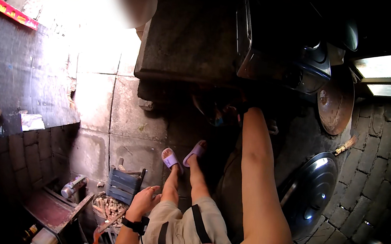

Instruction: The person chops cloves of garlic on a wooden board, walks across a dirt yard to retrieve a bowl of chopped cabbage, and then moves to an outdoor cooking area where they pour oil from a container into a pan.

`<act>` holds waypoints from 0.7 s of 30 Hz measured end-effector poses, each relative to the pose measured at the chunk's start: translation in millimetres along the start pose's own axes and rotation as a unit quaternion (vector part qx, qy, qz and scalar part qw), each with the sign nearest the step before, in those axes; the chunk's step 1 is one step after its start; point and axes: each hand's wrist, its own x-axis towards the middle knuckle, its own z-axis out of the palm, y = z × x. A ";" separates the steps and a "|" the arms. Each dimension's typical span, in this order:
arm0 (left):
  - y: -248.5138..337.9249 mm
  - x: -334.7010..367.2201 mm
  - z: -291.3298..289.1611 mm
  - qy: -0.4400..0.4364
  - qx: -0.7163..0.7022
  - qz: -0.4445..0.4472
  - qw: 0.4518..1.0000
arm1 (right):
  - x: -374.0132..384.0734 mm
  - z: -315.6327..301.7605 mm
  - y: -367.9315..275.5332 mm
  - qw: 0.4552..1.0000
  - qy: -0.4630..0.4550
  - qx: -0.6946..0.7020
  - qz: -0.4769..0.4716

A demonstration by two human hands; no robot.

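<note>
My left hand (144, 199) hangs beside my left thigh, its fingers apart and holding nothing. A black band (136, 224) circles that wrist. The blue slatted seat (124, 185) is the nearest thing to it, with a basket of short pale-brown pieces like corn cobs (109, 208) just behind. Stretched far forward, my right arm (260, 166) reaches into the dark space under the stone counter (183, 68). My right hand (242, 103) is lost in shadow there, so its fingers cannot be made out. Close to it lies a dim, partly coloured thing (218, 119), too dark to name.
A metal stove (287, 75) stands on the counter. At right, a rusty round pan (335, 104), a short brush (346, 145) and a large dark lid (315, 194) lean by the brick wall. On the left are a dark panel (7, 75), a reddish wooden chair (48, 208) and a silver canister (74, 186).
</note>
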 end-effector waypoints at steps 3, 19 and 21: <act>-4.0 -0.2 -0.7 -0.004 -0.024 -0.008 1.000 | -3.4 0.3 0.7 1.000 0.001 0.001 0.002; -16.0 5.0 -6.7 0.004 -0.058 0.012 0.998 | 0.4 5.1 -4.8 1.000 0.011 -0.008 -0.012; -10.8 7.5 -11.0 0.003 -0.060 0.007 0.998 | -12.5 5.5 -1.9 1.000 0.006 -0.010 -0.009</act>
